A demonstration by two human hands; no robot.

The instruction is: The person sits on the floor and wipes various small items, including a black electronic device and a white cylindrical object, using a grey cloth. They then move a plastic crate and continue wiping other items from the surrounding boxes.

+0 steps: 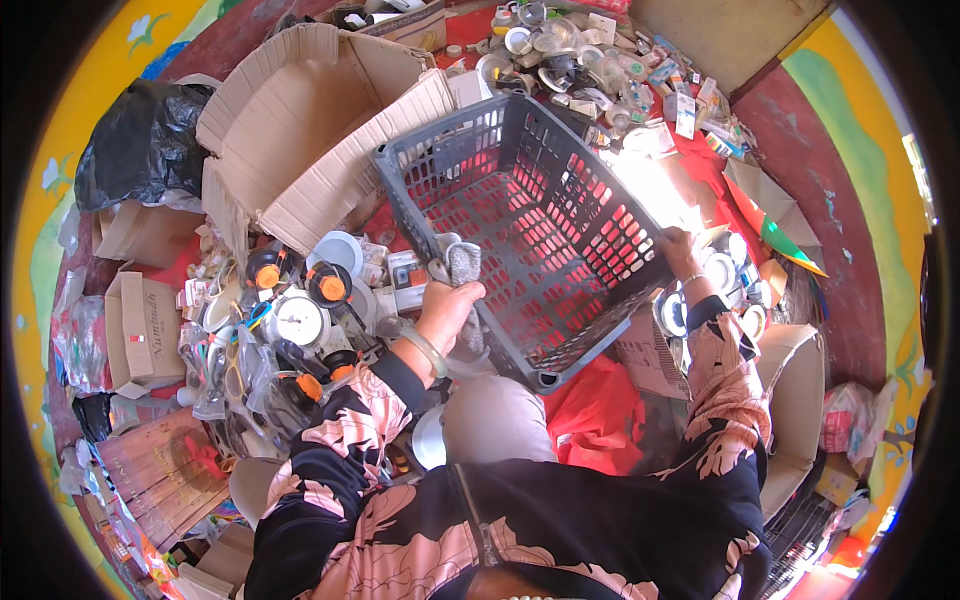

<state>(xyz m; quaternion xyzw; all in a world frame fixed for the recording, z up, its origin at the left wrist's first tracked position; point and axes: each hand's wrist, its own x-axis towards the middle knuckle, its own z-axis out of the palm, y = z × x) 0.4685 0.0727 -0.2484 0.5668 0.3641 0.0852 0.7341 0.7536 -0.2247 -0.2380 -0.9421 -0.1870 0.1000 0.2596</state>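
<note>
- Red floor cloth (600, 415) lies buried in clutter beneath painted walls.
- Left hand (447, 305) grips closed around the near rim of a grey slatted crate (530, 225); right hand (680, 250) clasps the far rim, so the empty crate hangs tilted.
- Open cardboard box (300, 130) touches its left edge.
- Round lamp fittings (300, 310) crowd below, leaving little free room.
</note>
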